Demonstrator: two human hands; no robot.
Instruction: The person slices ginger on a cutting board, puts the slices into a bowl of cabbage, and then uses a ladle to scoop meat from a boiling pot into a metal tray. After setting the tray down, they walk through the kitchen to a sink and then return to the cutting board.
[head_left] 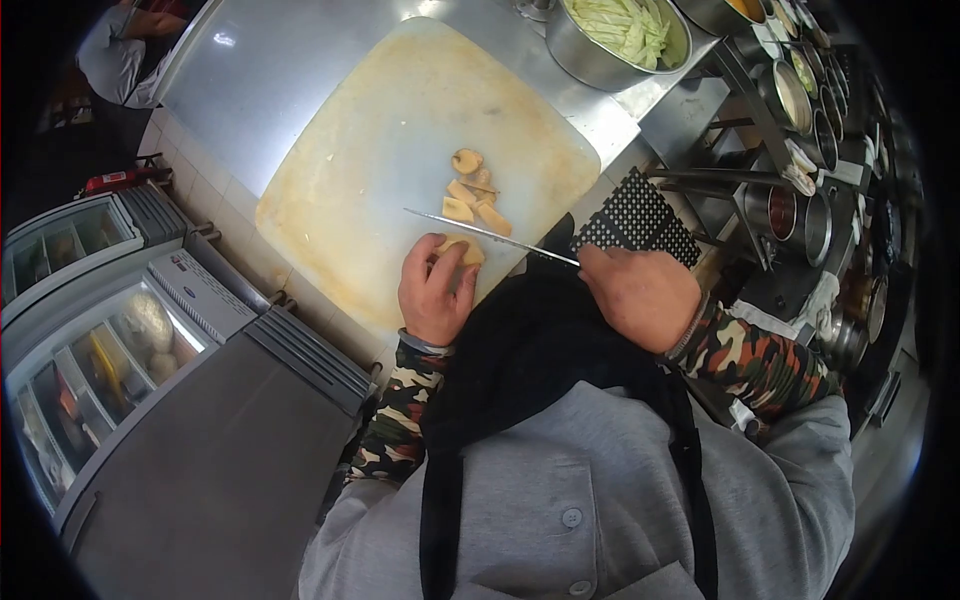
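Observation:
On a large worn cutting board (pixel 370 150), my left hand (pixel 433 290) is closed around a pale tan chunk of ginger (pixel 460 252), its fingers pressing it to the board near the front edge. My right hand (pixel 640 292) grips a kitchen knife, with the handle hidden in the fist. The knife blade (pixel 490 235) points left across the board, just beyond the held chunk. Several cut ginger pieces (pixel 475 193) lie in a loose group on the far side of the blade.
A metal bowl of sliced green cabbage (pixel 620 40) stands on the steel counter (pixel 260 60) at the back right. Glass-topped fridges (pixel 150 330) are at the left. Pots and pans (pixel 790 95) line the right side. Another person (pixel 125 50) is at the top left.

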